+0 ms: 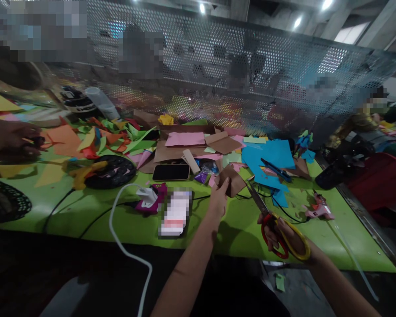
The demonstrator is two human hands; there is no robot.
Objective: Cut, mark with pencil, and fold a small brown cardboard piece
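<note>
My left hand [220,197] pinches a small piece of brown paper [232,181] above the green table. In my right hand [280,233] is a pair of scissors [285,244] with one red and one yellow handle loop. The blades point up and left, with their tips close to the right edge of the brown paper; whether they touch it I cannot tell. Behind the paper lie blue sheets [267,154] with a dark utility knife [276,170] on top. A lit phone [175,213] lies left of my left forearm, and a dark-screened phone [170,172] is farther back.
A pink glue gun [320,208] with a cord lies at the right. A white charging cable [119,220] hangs over the front edge. At the left, another person's hand [16,140] is near orange paper [64,141]. A perforated metal screen [198,66] stands behind the table.
</note>
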